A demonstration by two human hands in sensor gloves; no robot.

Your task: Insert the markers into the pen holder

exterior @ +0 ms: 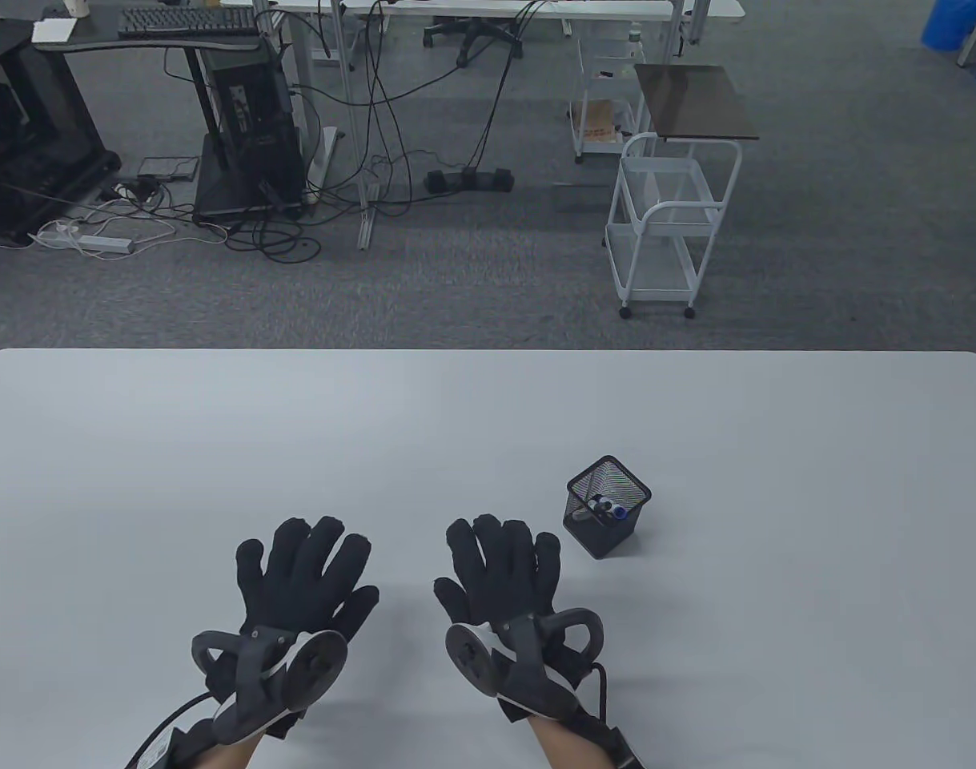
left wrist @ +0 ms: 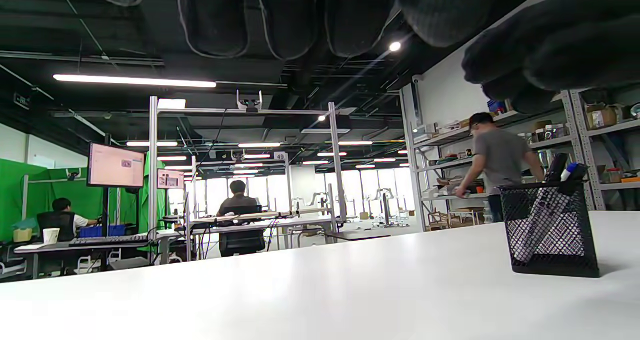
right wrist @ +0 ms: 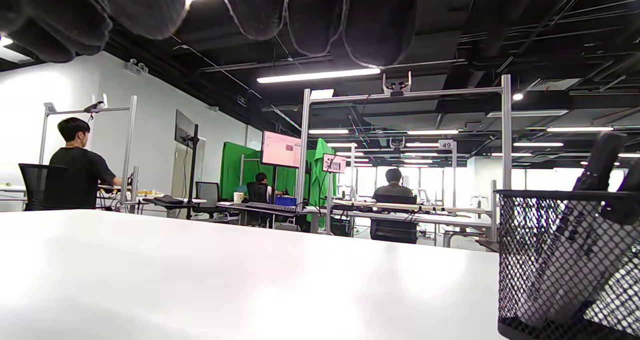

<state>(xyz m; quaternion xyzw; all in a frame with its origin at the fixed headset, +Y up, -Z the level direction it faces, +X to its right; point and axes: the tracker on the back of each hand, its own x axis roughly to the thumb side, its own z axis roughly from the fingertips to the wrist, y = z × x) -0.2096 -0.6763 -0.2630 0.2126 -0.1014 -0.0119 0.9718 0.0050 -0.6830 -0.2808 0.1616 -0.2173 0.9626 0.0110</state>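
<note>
Both our left hand (exterior: 307, 573) and right hand (exterior: 500, 573) lie flat, fingers spread, holding nothing. Markers (exterior: 608, 508) lean inside the mesh pen holder (exterior: 608, 506), right of the right hand: light, rigid, smooth; we judge the barrel the best grip.

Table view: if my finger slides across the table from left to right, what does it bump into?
left hand → right hand → pen holder with the markers standing inside it.

Dim overhead strip lighting, soft shadows, wide-angle wrist distortion.
</note>
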